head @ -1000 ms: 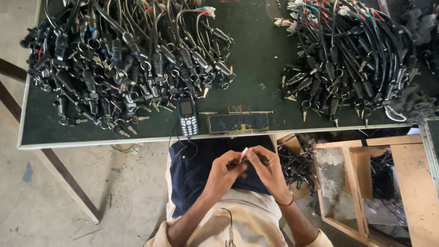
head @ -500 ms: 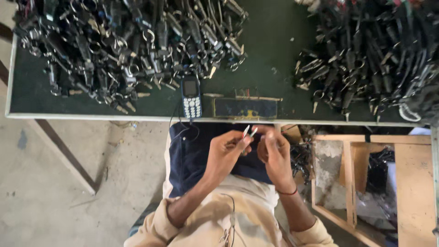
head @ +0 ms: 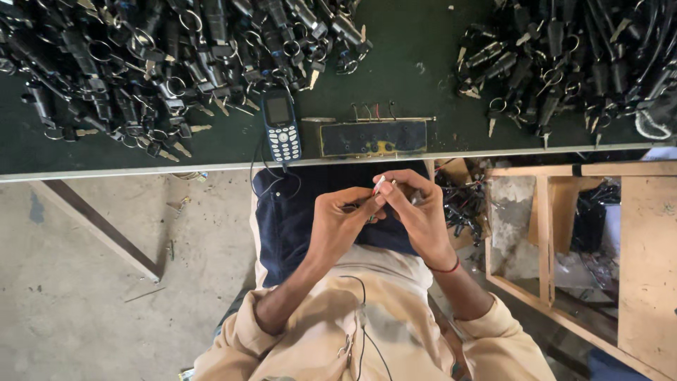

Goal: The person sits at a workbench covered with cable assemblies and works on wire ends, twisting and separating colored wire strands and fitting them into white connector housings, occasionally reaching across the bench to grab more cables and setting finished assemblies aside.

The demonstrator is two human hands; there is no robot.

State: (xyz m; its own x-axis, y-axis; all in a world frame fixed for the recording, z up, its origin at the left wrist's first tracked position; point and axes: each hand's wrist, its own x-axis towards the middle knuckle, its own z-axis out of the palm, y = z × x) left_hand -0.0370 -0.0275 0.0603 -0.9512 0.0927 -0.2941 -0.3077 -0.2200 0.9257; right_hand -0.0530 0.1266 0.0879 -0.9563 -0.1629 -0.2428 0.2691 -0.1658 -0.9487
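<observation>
My left hand (head: 340, 224) and my right hand (head: 416, 208) meet over my lap, just below the table's front edge (head: 141, 171). Together they pinch a small part with a thin white and red wire end (head: 379, 185) sticking up between the fingertips. The part itself is mostly hidden by my fingers. A red thread circles my right wrist. On the dark green table (head: 409, 63) lie two big heaps of black cable-and-key assemblies, one heap (head: 162, 63) at the left and the other heap (head: 578, 63) at the right.
A blue keypad phone (head: 282, 125) lies at the table edge with a cord hanging down. Beside it sits a dark flat fixture (head: 374, 137) with short wires. A wooden crate (head: 585, 240) with more black parts stands at my right. Concrete floor lies at the left.
Both hands stay together in my lap, with the fingers shifting slightly on the small part. The camera view has drifted, so the table now sits higher in frame.
</observation>
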